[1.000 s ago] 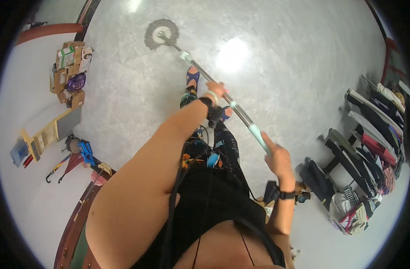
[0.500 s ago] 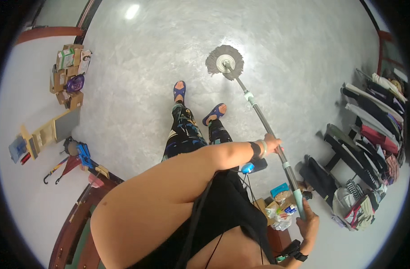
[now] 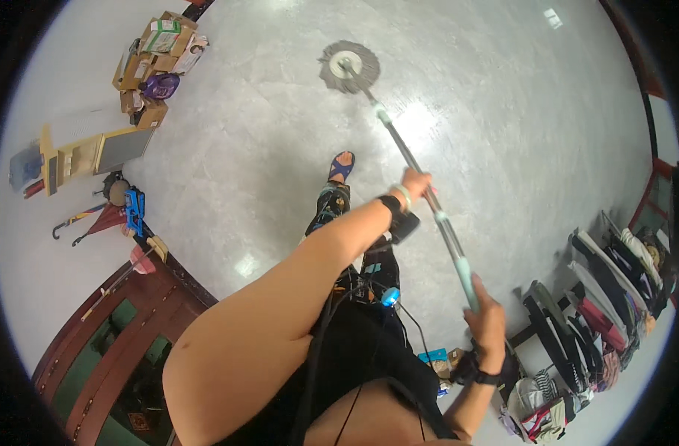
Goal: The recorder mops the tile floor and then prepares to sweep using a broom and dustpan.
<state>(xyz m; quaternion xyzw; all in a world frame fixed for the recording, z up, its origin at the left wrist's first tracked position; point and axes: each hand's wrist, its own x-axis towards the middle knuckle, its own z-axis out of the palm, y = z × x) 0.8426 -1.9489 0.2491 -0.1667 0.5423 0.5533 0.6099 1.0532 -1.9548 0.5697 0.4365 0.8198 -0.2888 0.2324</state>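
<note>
A mop (image 3: 406,153) with a long metal pole and pale green joints slants from my right side up to the top middle. Its round grey string head (image 3: 363,61) lies spread on the grey floor, ahead of my feet. My left hand (image 3: 416,183) is wrapped round the middle of the pole. Lower down, my right hand (image 3: 488,318) grips the pale green handle near its end. One foot in a blue sandal (image 3: 341,167) shows below the mop head; my other foot is hidden behind my arm and clothes.
Cardboard boxes (image 3: 152,115) and a purple container (image 3: 161,86) are stacked by the left wall. Below them are umbrellas (image 3: 105,221) and a red-brown wooden door (image 3: 124,312). A rack of hanging clothes (image 3: 607,290) stands on the right. Packages (image 3: 440,360) sit near my right forearm.
The mop head has moved forward and slightly left across the floor, with both hands still on the pole. My view has turned, and one foot has gone out of sight.
</note>
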